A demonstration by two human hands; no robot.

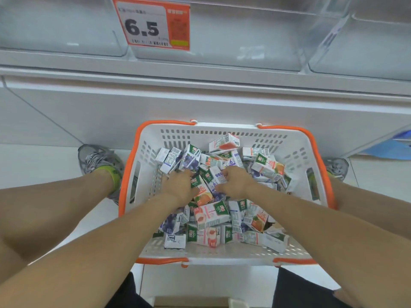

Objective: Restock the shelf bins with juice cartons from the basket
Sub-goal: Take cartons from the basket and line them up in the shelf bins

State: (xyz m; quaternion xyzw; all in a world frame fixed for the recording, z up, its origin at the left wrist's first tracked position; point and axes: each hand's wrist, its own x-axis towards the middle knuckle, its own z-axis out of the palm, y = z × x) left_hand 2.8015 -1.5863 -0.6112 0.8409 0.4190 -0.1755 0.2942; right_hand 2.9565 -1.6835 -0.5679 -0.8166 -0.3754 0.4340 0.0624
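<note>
Both my hands are down in the white basket point(295, 150), in the pile of juice cartons point(211, 215). My left hand point(181, 185) and right hand point(235, 182) curl around cartons there

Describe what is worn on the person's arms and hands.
Nothing is worn on them. The left hand and right hand are bare, with no gloves, rings or watch showing. Both forearms are uncovered up to the frame's edge, so no sleeves show. Lower down, dark shorts and grey laced trainers with yellow-green socks are in view.
</note>
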